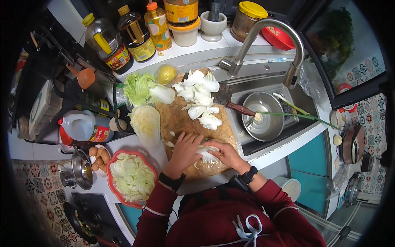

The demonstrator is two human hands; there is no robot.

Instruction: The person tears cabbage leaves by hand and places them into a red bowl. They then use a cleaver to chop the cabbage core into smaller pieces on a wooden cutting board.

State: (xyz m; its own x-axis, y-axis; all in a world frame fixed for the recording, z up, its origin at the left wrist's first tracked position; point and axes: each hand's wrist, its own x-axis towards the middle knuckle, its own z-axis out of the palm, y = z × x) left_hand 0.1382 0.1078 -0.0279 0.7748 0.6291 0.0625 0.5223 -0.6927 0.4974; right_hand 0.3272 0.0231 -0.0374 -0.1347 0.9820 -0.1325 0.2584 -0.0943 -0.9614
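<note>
My right hand (226, 152) is closed around a pale napa cabbage piece (206, 150) at the near side of a wooden cutting board (185, 123). A glossy, clear patch, perhaps wet or plastic film, shows just below it. Palm down, my left hand (185, 152) rests beside the piece, fingers apart, its thumb against or very near it. Several cut white cabbage stems (197, 95) lie in a line farther up the board. Behind them is a cleaver (223, 94), its blade partly covered and its wooden handle reaching over the sink.
Left of the board lie a half cabbage (145, 123), a leafy cabbage piece (139, 89) and a wrapped lemon (166, 74). A red basin (155, 173) holds torn leaves, near eggs (100, 157). A metal pot (268, 123) and scallion (293, 114) are at the sink (243, 145), under the faucet (262, 24).
</note>
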